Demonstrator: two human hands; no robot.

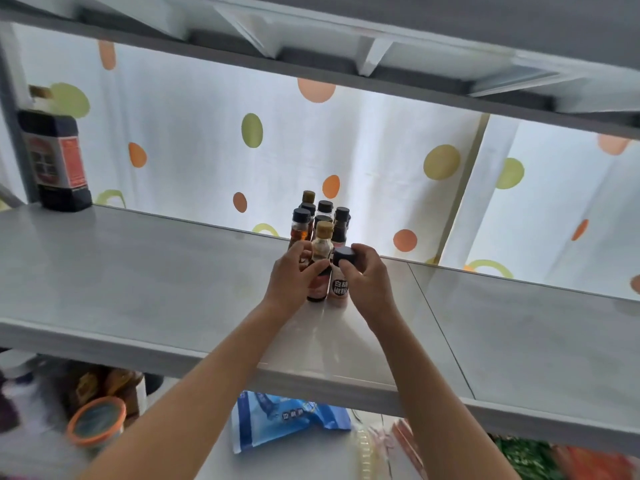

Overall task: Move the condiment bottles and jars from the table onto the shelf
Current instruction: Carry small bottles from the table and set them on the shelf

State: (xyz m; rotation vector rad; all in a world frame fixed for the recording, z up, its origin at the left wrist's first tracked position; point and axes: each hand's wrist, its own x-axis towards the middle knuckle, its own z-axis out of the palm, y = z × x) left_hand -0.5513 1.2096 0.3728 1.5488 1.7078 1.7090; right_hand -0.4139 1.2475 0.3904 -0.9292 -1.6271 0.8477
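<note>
On the grey shelf (145, 271) stands a tight cluster of several small condiment bottles (323, 216) with dark caps. At the front of it, my left hand (294, 275) grips a small bottle with a tan cap (320, 251) around its body. Beside it on the right, my right hand (363, 275) pinches the black cap of a pale jar with a black label (338, 289). Both stand upright on the shelf, touching each other.
A large dark bottle (57, 157) stands at the shelf's far left. Another shelf board (381, 39) hangs close overhead. Below, on the table, lie a blue bag (284, 420), an orange-rimmed tub (97, 424) and blurred packets at the right.
</note>
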